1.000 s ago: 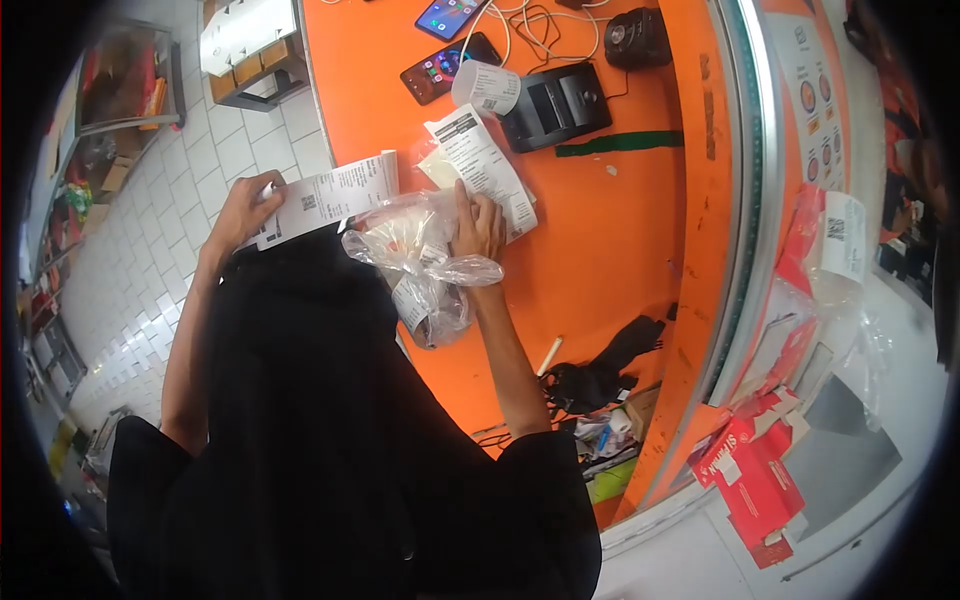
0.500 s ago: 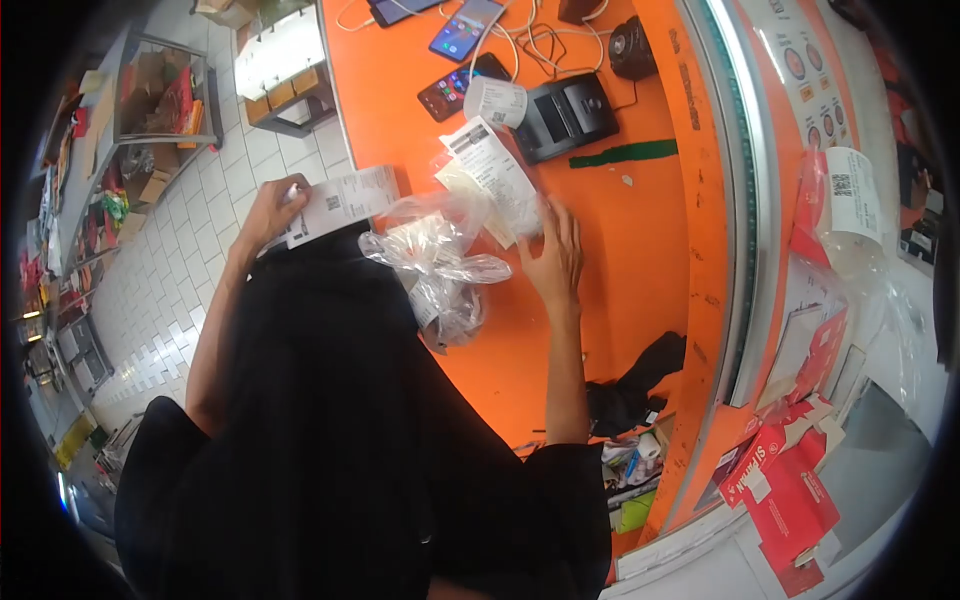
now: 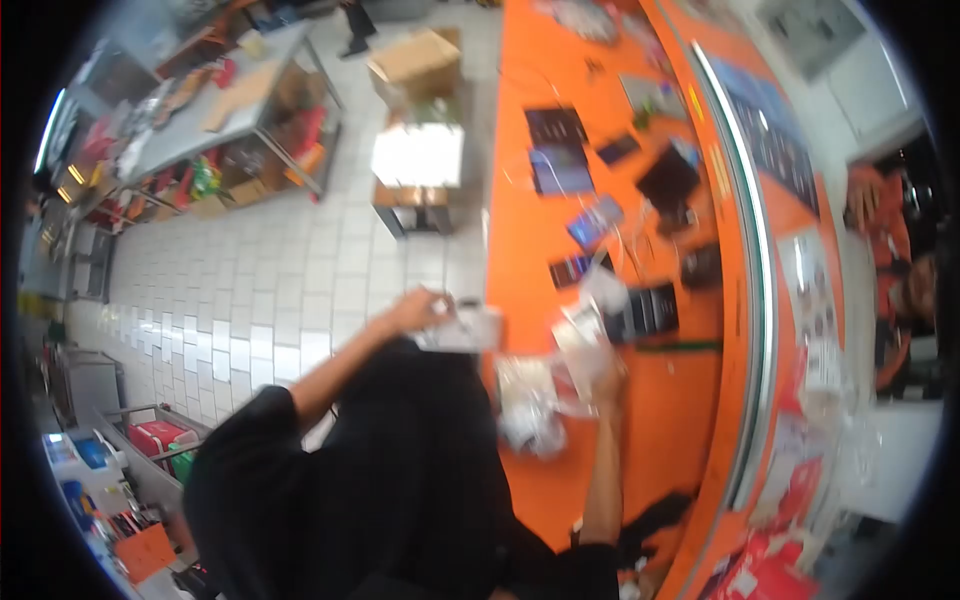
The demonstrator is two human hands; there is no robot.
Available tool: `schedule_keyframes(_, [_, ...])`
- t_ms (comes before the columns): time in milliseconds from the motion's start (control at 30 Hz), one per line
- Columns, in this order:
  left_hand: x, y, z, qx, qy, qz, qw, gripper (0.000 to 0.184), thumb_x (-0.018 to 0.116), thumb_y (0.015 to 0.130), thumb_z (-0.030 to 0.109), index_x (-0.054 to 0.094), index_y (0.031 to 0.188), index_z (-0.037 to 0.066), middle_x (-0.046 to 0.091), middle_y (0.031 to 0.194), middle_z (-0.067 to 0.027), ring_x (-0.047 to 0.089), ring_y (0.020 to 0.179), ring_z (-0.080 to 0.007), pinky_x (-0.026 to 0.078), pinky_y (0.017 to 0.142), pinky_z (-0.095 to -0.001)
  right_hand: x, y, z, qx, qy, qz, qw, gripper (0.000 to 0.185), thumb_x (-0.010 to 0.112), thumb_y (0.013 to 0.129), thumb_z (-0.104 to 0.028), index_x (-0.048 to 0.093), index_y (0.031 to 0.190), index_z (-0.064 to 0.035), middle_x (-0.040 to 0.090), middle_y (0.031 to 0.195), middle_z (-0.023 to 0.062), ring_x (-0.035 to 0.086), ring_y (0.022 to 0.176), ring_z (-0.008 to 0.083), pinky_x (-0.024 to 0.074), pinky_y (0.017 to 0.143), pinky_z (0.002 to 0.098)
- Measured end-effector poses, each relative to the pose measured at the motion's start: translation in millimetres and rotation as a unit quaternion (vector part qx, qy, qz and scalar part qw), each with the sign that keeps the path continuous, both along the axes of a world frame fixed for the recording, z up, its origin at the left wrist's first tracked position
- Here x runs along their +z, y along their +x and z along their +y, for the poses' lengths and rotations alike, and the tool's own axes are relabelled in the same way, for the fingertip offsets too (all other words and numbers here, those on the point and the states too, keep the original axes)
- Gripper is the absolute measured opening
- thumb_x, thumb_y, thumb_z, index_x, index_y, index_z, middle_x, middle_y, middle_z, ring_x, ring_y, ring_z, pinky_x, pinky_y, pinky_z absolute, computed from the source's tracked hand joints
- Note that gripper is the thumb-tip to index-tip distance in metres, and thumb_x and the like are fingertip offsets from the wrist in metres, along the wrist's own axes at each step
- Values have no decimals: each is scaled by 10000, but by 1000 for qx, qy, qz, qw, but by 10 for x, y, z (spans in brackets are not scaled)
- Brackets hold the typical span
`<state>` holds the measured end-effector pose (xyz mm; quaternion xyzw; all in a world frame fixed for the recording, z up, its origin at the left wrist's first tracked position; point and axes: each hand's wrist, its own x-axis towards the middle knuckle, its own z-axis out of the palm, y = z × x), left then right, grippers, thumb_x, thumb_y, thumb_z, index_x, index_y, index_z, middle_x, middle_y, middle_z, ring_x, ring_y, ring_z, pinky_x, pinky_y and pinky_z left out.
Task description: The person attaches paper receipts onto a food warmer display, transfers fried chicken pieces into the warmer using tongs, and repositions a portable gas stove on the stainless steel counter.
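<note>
My left hand (image 3: 420, 310) pinches a printed white receipt (image 3: 468, 332) at the counter's left edge. On the right, my right hand (image 3: 608, 382) is closed around the lower end of some pale paper slips (image 3: 578, 342), though blur softens its fingers. Between the two hands, a clear plastic bag (image 3: 535, 410) with pale contents lies on the orange counter (image 3: 655, 430). Just beyond the slips sits a black receipt printer (image 3: 648, 308), with a paper roll or strip beside it.
Phones (image 3: 595, 222), a tablet (image 3: 560, 168) and cables lie farther along the counter. A raised partition (image 3: 735, 210) borders its right side, with another person (image 3: 905, 290) beyond. A metal worktable (image 3: 250, 95) and a small stand (image 3: 413, 200) with cartons are on the left.
My view has swung to the left and up, so the counter and hands appear farther right and lower. My right hand has closed more around the slips. The left still holds the receipt.
</note>
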<state>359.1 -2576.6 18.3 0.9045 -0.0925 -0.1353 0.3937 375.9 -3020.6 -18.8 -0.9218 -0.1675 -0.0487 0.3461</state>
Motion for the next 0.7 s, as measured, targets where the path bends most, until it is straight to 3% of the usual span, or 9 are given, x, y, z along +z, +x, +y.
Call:
schedule_keyframes(100, [22, 69, 28, -35, -42, -18, 998, 228, 638, 843, 320, 692, 927, 115, 680, 804, -174, 651, 768, -383, 506, 718, -468, 340, 85, -25, -108, 87, 31, 990, 542, 576, 793, -51, 520, 1332, -33, 496, 1363, 250, 451, 1291, 383, 412, 1041, 431])
schedule_keyframes(167, [119, 168, 30, -46, -30, 48, 997, 289, 609, 854, 357, 685, 982, 109, 689, 890, -182, 648, 839, -395, 501, 761, -477, 684, 207, -128, -172, 130, 21, 976, 525, 564, 804, -54, 520, 1326, -22, 506, 1347, 255, 464, 1275, 387, 413, 1037, 434])
schedule_keyframes(233, [21, 287, 16, -53, -44, 33, 997, 318, 610, 856, 352, 688, 1045, 109, 694, 914, -180, 655, 855, -390, 507, 784, -471, 1194, 421, -336, -223, 152, -19, 963, 508, 552, 815, -56, 520, 1320, -10, 516, 1331, 261, 477, 1258, 391, 415, 1032, 437])
schedule_keyframes(267, [-137, 383, 33, -76, -106, 21, 991, 330, 613, 856, 350, 686, 1065, 105, 694, 910, -182, 659, 865, -388, 510, 798, -465, 1476, 548, -415, -243, 161, -48, 956, 500, 546, 821, -57, 519, 1317, -4, 521, 1323, 264, 483, 1250, 393, 415, 1030, 438])
schedule_keyframes(333, [-24, 523, 24, -109, -93, 13, 990, 310, 595, 860, 325, 678, 1020, 73, 689, 905, -193, 652, 852, -402, 504, 801, -473, 2040, 794, -698, -273, 151, -108, 944, 484, 534, 832, -59, 519, 1311, 7, 531, 1306, 269, 495, 1233, 397, 416, 1025, 441])
schedule_keyframes(433, [328, 750, 60, -145, -75, 6, 986, 302, 588, 858, 313, 669, 1003, 60, 684, 910, -207, 649, 857, -408, 498, 791, -480, 2889, 1274, -1157, -297, 108, -191, 929, 462, 516, 849, -63, 519, 1302, 24, 547, 1282, 278, 514, 1208, 404, 418, 1018, 445])
schedule_keyframes(533, [348, 923, 142, -137, -79, -13, 987, 295, 587, 852, 310, 658, 985, 56, 673, 883, -210, 639, 856, -413, 489, 785, -483, 3536, 1863, -1540, -300, 35, -247, 921, 441, 497, 865, -66, 518, 1293, 41, 562, 1258, 286, 533, 1184, 410, 420, 1011, 449])
schedule_keyframes(667, [459, 1000, 308, -80, -124, -45, 988, 267, 593, 841, 299, 643, 910, 46, 649, 842, -195, 621, 837, -401, 476, 785, -480, 3871, 2699, -1846, -227, -150, -259, 927, 454, 459, 865, -42, 504, 1304, 63, 566, 1248, 308, 549, 1152, 434, 439, 991, 456])
schedule_keyframes(700, [486, 995, 343, -75, -133, -41, 987, 267, 593, 841, 299, 643, 910, 46, 649, 842, -195, 621, 837, -401, 476, 785, -480, 3795, 2834, -1824, -274, -218, -270, 897, 422, 457, 880, -59, 512, 1275, 81, 568, 1233, 302, 536, 1157, 443, 416, 1002, 460])
